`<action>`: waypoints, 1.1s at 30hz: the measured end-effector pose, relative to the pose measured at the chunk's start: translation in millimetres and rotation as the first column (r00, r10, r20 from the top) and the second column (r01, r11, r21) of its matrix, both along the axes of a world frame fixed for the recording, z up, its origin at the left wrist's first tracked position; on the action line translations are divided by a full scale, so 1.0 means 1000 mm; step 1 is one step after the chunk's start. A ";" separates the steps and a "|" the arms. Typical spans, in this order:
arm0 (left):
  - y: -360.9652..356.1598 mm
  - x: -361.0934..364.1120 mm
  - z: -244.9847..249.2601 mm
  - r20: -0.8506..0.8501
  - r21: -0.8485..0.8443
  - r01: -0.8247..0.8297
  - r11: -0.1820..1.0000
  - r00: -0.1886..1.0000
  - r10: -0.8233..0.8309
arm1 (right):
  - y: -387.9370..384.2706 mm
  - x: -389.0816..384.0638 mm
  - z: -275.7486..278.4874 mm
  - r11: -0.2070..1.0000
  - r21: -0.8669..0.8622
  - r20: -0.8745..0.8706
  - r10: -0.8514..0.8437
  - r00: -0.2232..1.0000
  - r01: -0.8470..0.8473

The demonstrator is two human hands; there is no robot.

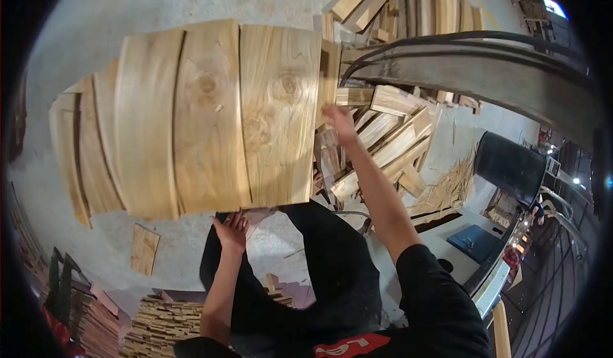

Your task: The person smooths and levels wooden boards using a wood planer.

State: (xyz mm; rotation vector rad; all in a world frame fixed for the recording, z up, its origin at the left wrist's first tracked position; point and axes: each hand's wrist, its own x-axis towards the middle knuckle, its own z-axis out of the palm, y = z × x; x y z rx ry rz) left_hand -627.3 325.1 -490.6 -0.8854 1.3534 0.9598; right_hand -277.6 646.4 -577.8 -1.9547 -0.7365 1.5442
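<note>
Two hands hold up a fan of wooden boards (211, 115) that fills the upper left and middle of the frame. Our left hand (231, 230) reaches up from the bottom centre with the forearm nearly upright. Its fingers are spread against the boards' lower edge, and we cannot tell whether the tips wrap behind. Our right hand (338, 123) stretches out on a long straight arm to the boards' right edge. Its fingers are together and closed over that edge, though blurred.

Below lies a grey concrete floor (191, 0). On it are a heap of offcuts (396, 134) at centre right, a row of planks (421, 7) at the top, one small board (144, 249) at lower left and a stack of thin strips (163, 326) at the bottom. A black bin (507, 166) stands at right.

The boards hide the floor behind them, and the frame's dark rim cuts off the far right.
</note>
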 end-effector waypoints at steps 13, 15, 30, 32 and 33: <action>0.074 0.014 0.006 -0.205 -0.120 -0.058 0.991 0.978 0.032 | 0.022 0.082 -0.172 0.951 -0.307 0.258 0.120 0.959 -0.036; 0.077 0.018 0.001 -0.274 -0.178 -0.072 0.981 0.961 0.020 | 0.025 0.075 -0.123 0.950 -0.270 0.172 0.206 0.963 -0.155; 0.072 0.029 -0.021 -0.366 -0.181 -0.143 0.973 0.928 0.068 | -0.018 0.111 0.019 0.972 0.204 0.216 -0.160 0.963 0.116; 0.073 0.030 -0.019 -0.362 -0.129 -0.168 0.977 0.926 0.111 | 0.001 0.099 0.072 0.935 0.354 0.379 -0.132 0.916 -0.012; 0.073 0.029 -0.019 -0.355 -0.102 -0.175 0.979 0.926 0.129 | 0.011 0.096 0.095 0.929 0.352 0.520 -0.090 0.849 -0.118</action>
